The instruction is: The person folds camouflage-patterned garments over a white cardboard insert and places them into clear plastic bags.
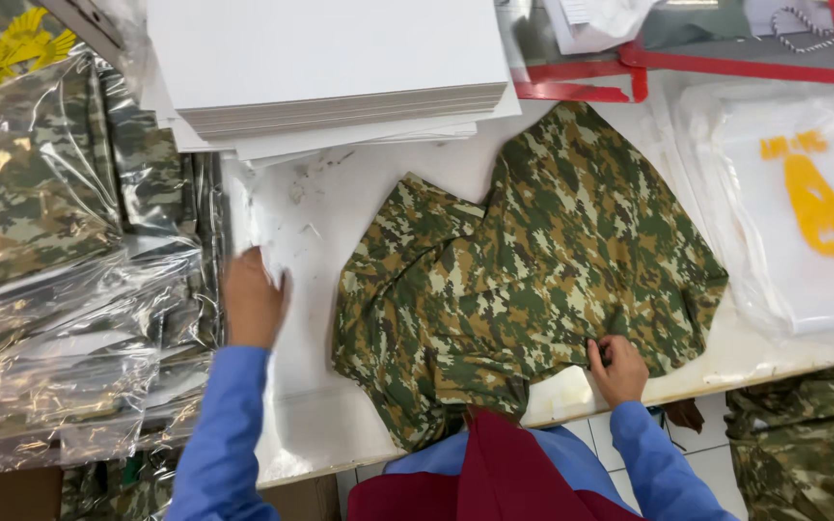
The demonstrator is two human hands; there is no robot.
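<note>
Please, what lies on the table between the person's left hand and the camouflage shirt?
In the head view, between the left hand and the camouflage shirt shows only bare white table with a few small scraps on it.

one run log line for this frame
left hand: on clear bag | right hand: gripping camouflage shirt | white table
</note>
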